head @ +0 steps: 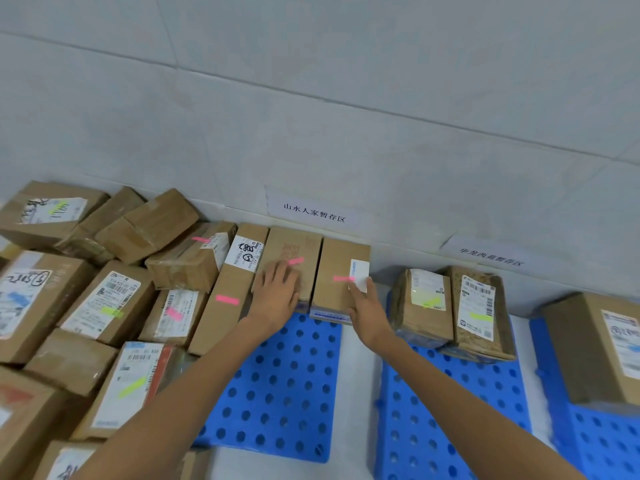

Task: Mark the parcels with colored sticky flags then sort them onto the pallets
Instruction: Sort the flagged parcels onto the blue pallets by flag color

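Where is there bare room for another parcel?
Most of the left blue pallet, in front of the pink-flagged boxes, is bare; so is the middle pallet before the yellow-flagged parcels. The heap of boxes at left is crowded.

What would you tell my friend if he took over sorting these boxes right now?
Left hand: open, lying flat on a pink-flagged box.
Right hand: open, fingers touching the next pink-flagged box.
Both boxes sit by the wall on the left blue pallet.
Done: two green-flagged parcels stand on the middle pallet.
Left: the pile beside the pallets holds pink-flagged and green-flagged parcels to sort; some show no flag.
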Motion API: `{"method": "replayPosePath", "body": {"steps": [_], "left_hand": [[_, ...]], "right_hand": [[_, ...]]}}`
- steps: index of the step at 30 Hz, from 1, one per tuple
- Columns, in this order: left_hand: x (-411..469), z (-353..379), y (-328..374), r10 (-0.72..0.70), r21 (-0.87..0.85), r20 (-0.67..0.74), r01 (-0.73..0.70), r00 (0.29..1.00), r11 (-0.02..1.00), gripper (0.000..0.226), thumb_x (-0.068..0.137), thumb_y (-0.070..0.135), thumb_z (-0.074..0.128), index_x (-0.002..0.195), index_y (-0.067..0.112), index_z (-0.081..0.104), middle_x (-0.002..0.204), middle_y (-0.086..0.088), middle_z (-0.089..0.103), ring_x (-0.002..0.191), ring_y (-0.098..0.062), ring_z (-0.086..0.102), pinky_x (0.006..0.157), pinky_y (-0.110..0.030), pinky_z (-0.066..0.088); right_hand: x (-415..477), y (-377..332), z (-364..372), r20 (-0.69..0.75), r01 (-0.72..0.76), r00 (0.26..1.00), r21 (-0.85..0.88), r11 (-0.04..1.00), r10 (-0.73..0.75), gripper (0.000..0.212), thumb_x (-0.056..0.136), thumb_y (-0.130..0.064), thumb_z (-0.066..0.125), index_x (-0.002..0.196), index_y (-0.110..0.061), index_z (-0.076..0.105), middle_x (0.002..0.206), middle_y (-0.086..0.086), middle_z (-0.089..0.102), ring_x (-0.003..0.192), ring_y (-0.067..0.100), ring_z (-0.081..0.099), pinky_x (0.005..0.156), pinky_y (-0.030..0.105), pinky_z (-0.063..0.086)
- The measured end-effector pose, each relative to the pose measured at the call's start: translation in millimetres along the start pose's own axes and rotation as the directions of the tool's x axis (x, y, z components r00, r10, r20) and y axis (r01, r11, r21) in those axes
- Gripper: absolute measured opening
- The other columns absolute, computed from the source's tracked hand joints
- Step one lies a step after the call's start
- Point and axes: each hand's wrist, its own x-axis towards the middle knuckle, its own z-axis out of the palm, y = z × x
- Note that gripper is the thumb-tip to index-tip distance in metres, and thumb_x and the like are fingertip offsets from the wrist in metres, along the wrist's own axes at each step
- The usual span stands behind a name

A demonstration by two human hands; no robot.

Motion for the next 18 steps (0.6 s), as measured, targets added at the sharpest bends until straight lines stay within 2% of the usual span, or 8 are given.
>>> {"method": "replayPosePath", "body": {"steps": [3, 5, 8, 11, 14, 15, 17, 18], "left_hand": [[-14.6, -0.2, 6.3, 0.019, -0.082, -0.027, -0.021, 0.999, 0.996, 0.039, 0.094, 0.017, 0.045, 0.132, 0.012, 0.042, 0.146, -0.009, 0.031, 0.141, -0.026, 0.021, 0.117, -0.042, 0.017], [-25.7, -4.5, 12.8, 0.031, -0.119, -0.069, -0.039, 0.997, 0.992, 0.039, 0.092, 0.015, 0.047, 0.132, 0.011, 0.044, 0.145, -0.009, 0.035, 0.14, -0.025, 0.024, 0.118, -0.041, 0.016], [-45.4, -15.7, 29.7, 0.05, -0.169, -0.115, -0.069, 0.992, 0.983, 0.038, 0.093, 0.012, 0.048, 0.131, 0.01, 0.046, 0.139, -0.007, 0.042, 0.134, -0.024, 0.033, 0.113, -0.035, 0.025], [-65.5, -22.2, 55.7, 0.08, -0.225, -0.136, -0.109, 0.988, 0.968, 0.029, 0.092, 0.01, 0.048, 0.121, 0.008, 0.054, 0.127, -0.007, 0.05, 0.12, -0.023, 0.044, 0.102, -0.037, 0.04], [-88.2, -29.5, 98.7, 0.146, -0.293, -0.137, -0.181, 0.98, 0.939, 0.025, 0.093, 0.008, 0.047, 0.115, 0.008, 0.058, 0.118, -0.006, 0.055, 0.113, -0.022, 0.047, 0.095, -0.034, 0.042], [-95.8, -31.7, 116.2, 0.17, -0.322, -0.134, -0.205, 0.976, 0.924, 0.025, 0.094, 0.008, 0.047, 0.116, 0.008, 0.059, 0.118, -0.007, 0.056, 0.114, -0.022, 0.047, 0.096, -0.033, 0.041], [-112.3, -34.7, 153.4, 0.188, -0.383, -0.111, -0.216, 0.976, 0.898, 0.026, 0.095, 0.008, 0.045, 0.117, 0.009, 0.059, 0.121, -0.006, 0.056, 0.118, -0.02, 0.046, 0.097, -0.029, 0.039], [-120.6, -34.6, 172.5, 0.188, -0.41, -0.093, -0.21, 0.978, 0.887, 0.026, 0.096, 0.01, 0.044, 0.117, 0.01, 0.059, 0.122, -0.005, 0.056, 0.119, -0.019, 0.045, 0.097, -0.026, 0.037]], "right_hand": [[-7.9, 1.8, -9.0, -0.01, 0.014, 1.0, 0.016, 1.0, -0.013, 0.063, 0.096, -0.011, 0.044, 0.148, -0.025, 0.013, 0.156, 0.011, -0.001, 0.138, 0.033, 0.025, 0.102, 0.037, 0.042], [-18.3, 3.8, -16.5, -0.062, 0.047, 0.997, 0.041, 0.998, -0.045, 0.058, 0.096, -0.012, 0.042, 0.148, -0.022, 0.017, 0.156, 0.01, 0.004, 0.139, 0.03, 0.023, 0.105, 0.035, 0.036], [-44.8, 12.0, -26.9, -0.141, 0.118, 0.985, 0.111, 0.987, -0.102, 0.047, 0.098, -0.013, 0.041, 0.144, -0.018, 0.03, 0.155, 0.009, 0.013, 0.142, 0.025, 0.017, 0.11, 0.03, 0.026], [-81.9, 31.4, -35.2, -0.181, 0.165, 0.974, 0.144, 0.976, -0.138, 0.038, 0.099, -0.015, 0.042, 0.136, -0.015, 0.044, 0.15, 0.008, 0.026, 0.14, 0.022, 0.022, 0.109, 0.022, 0.021], [-130.8, 68.3, -49.4, -0.195, 0.175, 0.971, 0.181, 0.968, -0.139, 0.03, 0.096, -0.006, 0.046, 0.124, -0.012, 0.056, 0.135, 0.006, 0.043, 0.128, 0.021, 0.039, 0.101, 0.007, 0.024], [-147.2, 85.0, -54.3, -0.201, 0.174, 0.97, 0.184, 0.967, -0.136, 0.028, 0.095, -0.004, 0.046, 0.12, -0.011, 0.059, 0.129, 0.006, 0.049, 0.123, 0.022, 0.043, 0.1, 0.008, 0.027], [-179.3, 120.0, -65.3, -0.198, 0.123, 0.977, 0.201, 0.972, -0.082, 0.026, 0.096, -0.005, 0.045, 0.116, -0.01, 0.061, 0.123, 0.007, 0.055, 0.115, 0.023, 0.051, 0.101, 0.027, 0.039], [-196.1, 136.6, -72.6, -0.191, 0.069, 0.981, 0.212, 0.975, -0.028, 0.026, 0.097, -0.006, 0.044, 0.116, -0.011, 0.061, 0.122, 0.005, 0.057, 0.108, 0.02, 0.054, 0.097, 0.032, 0.043]]}}
